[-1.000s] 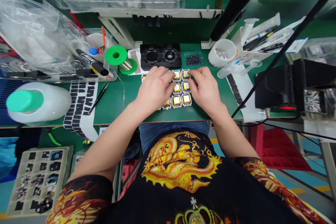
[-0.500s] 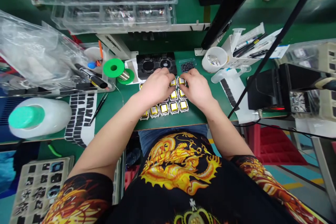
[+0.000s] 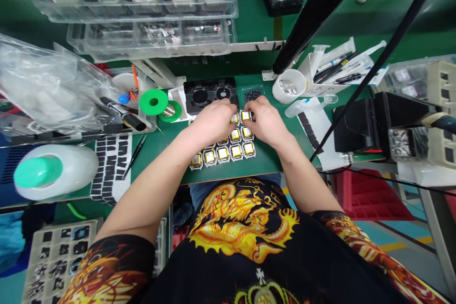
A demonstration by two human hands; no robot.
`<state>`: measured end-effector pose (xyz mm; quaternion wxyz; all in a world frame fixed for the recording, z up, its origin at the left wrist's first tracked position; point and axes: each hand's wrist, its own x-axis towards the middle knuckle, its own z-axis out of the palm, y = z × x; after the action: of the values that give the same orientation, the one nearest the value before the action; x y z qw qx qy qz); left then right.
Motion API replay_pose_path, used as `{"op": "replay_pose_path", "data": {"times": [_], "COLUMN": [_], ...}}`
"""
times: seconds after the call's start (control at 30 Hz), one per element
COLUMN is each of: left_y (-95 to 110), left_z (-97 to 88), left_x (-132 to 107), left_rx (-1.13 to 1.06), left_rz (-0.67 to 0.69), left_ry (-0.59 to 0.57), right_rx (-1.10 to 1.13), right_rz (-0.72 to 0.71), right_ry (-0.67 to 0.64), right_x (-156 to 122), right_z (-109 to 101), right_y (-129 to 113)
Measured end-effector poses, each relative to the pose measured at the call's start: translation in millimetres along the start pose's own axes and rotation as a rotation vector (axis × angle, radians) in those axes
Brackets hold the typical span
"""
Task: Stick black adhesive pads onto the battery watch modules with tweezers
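One head-worn camera faces forward and down, close above the left hand (image 3: 213, 123), right hand (image 3: 266, 122) and green workbench (image 3: 267, 164).

Small yellow-topped square parts (image 3: 223, 154), each in a silvery frame, sit in close rows on the green worktop (image 3: 167, 152); my right fingers (image 3: 255, 113) rest beside the rearmost part (image 3: 245, 115).

Left forearm (image 3: 153, 190) and right forearm (image 3: 306, 175) bare, angled inward; left hand (image 3: 213, 122) and right hand (image 3: 267, 122) palms down, close together, fingers (image 3: 258, 111) curled.
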<state>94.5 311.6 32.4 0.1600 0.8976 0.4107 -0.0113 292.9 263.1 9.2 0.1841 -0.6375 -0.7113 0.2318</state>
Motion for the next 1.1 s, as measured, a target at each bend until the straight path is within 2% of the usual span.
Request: {"op": "replay_pose_path", "data": {"times": [0.23,0.4,0.6,0.9,1.1], "left_y": [7.0,7.2,7.0,8.4,11.0], "left_z": [-0.3,-2.9,-8.3,-8.1,-15.4], "left_x": [2.1,2.7,3.1,-1.0,0.8], "left_rx": [0.014,0.043,0.049,0.052,0.045], "left_rz": [0.017,0.011,0.003,-0.017,-0.036], "left_ry": [-0.006,0.021,0.000,-0.034,-0.101], "right_rx": [0.063,0.018,-0.012,0.020,0.139], "right_rz": [-0.026,-0.101,-0.157,-0.198,-0.200], "right_ry": [0.017,0.050,0.013,0.043,0.149], "right_x": [2.4,-0.3,-4.9,-30.6,-38.8], "right_z": [1.1,2.8,-2.4,-10.4,1.4], "right_y": [2.7,4.7,4.6,3.4,13.1]}}
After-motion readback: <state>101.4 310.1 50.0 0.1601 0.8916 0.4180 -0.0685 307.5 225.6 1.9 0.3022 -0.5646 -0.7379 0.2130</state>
